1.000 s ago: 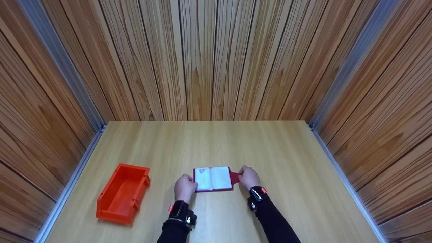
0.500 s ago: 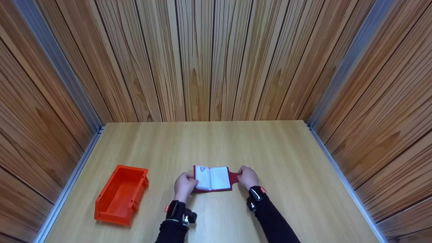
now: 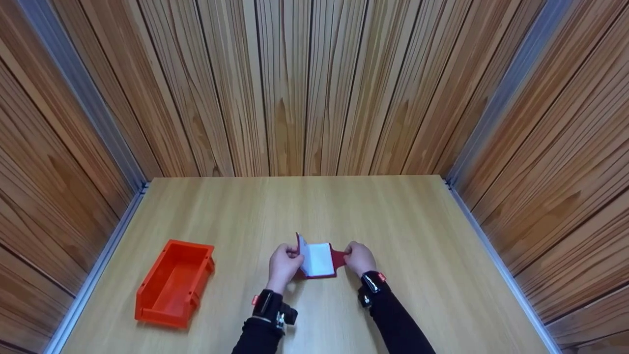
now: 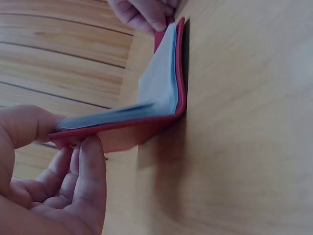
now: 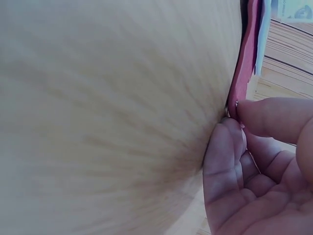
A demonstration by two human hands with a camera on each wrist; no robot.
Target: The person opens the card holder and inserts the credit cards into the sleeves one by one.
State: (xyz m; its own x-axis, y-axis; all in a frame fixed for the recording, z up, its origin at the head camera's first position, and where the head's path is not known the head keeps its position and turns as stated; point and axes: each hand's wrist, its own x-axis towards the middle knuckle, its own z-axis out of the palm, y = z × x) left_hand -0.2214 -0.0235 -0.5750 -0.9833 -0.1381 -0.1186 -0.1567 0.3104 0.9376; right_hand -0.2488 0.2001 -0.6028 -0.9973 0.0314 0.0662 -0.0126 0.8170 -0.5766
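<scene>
A small red card holder (image 3: pixel 320 259) with clear and white sleeve pages lies partly unfolded on the table, its left cover raised at a steep angle. My left hand (image 3: pixel 284 265) pinches the edge of that raised cover between thumb and fingers, as the left wrist view shows the cover (image 4: pixel 112 132) from below. At the other end, my right hand (image 3: pixel 361 258) pinches the red strap tab (image 3: pixel 338 258) close to the tabletop. In the right wrist view the thumb and fingers meet on the tab (image 5: pixel 238 93). The right half of the holder stays flat on the table.
An orange-red plastic bin (image 3: pixel 174 285) stands on the table to the left of the hands. Wood-patterned walls (image 3: pixel 295 88) enclose the pale wooden table (image 3: pixel 393 211) at the back and both sides, with metal rails along the side edges.
The left cover, lying flat a second ago, has been lifted and tilted toward the right by my left hand, which moved right and slightly up. My right hand stays on the tab.
</scene>
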